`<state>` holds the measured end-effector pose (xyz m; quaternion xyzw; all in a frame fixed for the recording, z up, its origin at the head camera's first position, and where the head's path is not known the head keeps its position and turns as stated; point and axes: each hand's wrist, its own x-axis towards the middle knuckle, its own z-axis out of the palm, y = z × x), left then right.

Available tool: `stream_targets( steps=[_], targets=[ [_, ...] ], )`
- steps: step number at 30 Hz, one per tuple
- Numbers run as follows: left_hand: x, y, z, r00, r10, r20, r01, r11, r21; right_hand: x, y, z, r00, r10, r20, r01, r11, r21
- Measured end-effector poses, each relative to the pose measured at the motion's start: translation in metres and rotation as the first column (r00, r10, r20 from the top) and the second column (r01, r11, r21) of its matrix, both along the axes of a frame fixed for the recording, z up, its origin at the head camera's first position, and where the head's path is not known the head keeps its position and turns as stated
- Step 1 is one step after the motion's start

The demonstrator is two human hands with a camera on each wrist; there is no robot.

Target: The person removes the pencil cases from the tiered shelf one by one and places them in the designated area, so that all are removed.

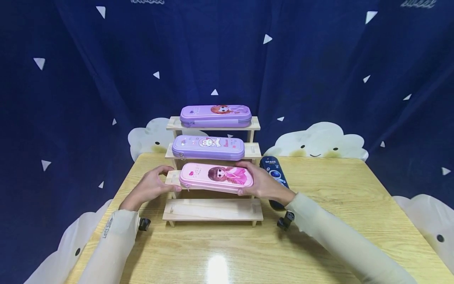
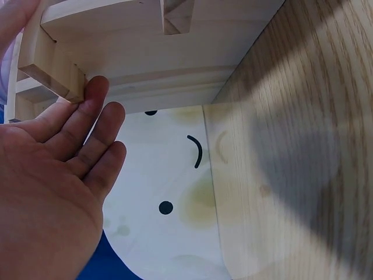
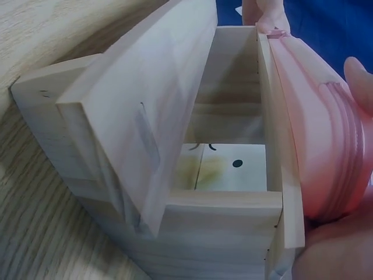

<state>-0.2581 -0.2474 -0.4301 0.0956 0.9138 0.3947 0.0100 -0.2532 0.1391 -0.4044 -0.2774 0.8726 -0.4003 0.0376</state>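
A pink pencil case (image 1: 216,176) with a long-haired doll picture lies lengthwise along the third tier down of a wooden stepped stand (image 1: 213,209). My right hand (image 1: 260,182) grips its right end, thumb at the front and fingers round the back. At the left end of that same tier, my left hand (image 1: 154,185) holds the plank, thumb tip at its front edge near the case. Seen in the left wrist view, the other fingers (image 2: 96,125) lie against the wood from behind and below. From the right wrist, the case (image 3: 317,116) rests along the plank.
A lilac pencil case with a bunny (image 1: 209,147) lies on the second tier, a purple doll one (image 1: 216,116) on the top. Right of the stand, a dark blue space pencil case (image 1: 274,173) lies on the wooden table (image 1: 337,205). Behind hangs a navy curtain (image 1: 227,51).
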Motion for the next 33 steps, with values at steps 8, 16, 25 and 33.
stream_targets(
  steps=[8,16,25,33],
  targets=[
    [0.0,0.0,0.0,1.0,0.001,-0.005,-0.001,1.0,0.002,0.001,0.0,0.003,1.0,-0.012,0.025,0.011,0.999,0.05],
    [0.001,0.0,0.001,1.0,-0.001,-0.017,0.001,1.0,0.001,0.005,-0.001,0.003,0.997,-0.063,0.036,0.061,0.997,0.048],
    [0.001,0.0,-0.001,1.0,0.006,-0.02,-0.006,1.0,-0.013,0.016,0.001,0.0,0.996,-0.084,0.017,0.084,0.996,0.025],
    [0.002,-0.001,0.0,1.0,0.005,-0.01,-0.005,1.0,-0.018,0.028,0.007,0.005,0.996,-0.084,-0.015,0.084,0.996,0.005]
  ],
)
